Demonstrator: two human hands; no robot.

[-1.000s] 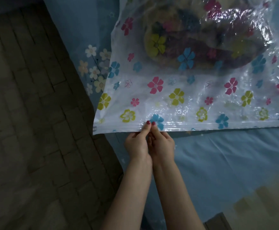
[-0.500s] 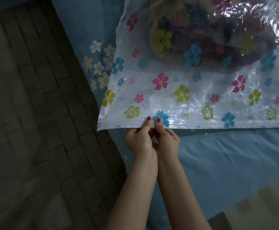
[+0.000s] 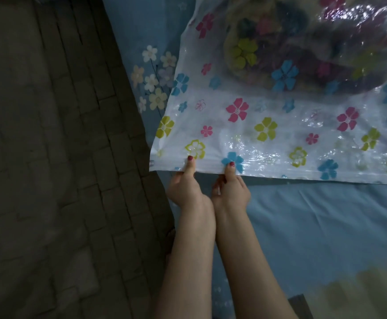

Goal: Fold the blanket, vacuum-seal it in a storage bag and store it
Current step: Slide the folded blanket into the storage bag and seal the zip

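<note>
A clear storage bag (image 3: 268,125) printed with coloured flowers lies on the blue bed sheet (image 3: 314,222). Through the plastic, at the top right, the folded dark multicoloured blanket (image 3: 303,42) shows as a bulge. My left hand (image 3: 184,185) pinches the bag's near seal edge close to its left corner, thumb on top. Beside it, my right hand (image 3: 230,187) pinches the same edge a short way to the right, thumb pressed on a blue flower. The fingers of both hands are hidden under the edge.
A dark brick-pattern floor (image 3: 49,157) fills the left side, along the bed's edge. The sheet carries a pale flower print (image 3: 153,77) near that edge. A yellowish patch (image 3: 360,293) covers the lower right corner of the view.
My hands, pressed together at one spot on the seal edge before, have separated; the left thumb has slid left along the edge toward the bag's corner.
</note>
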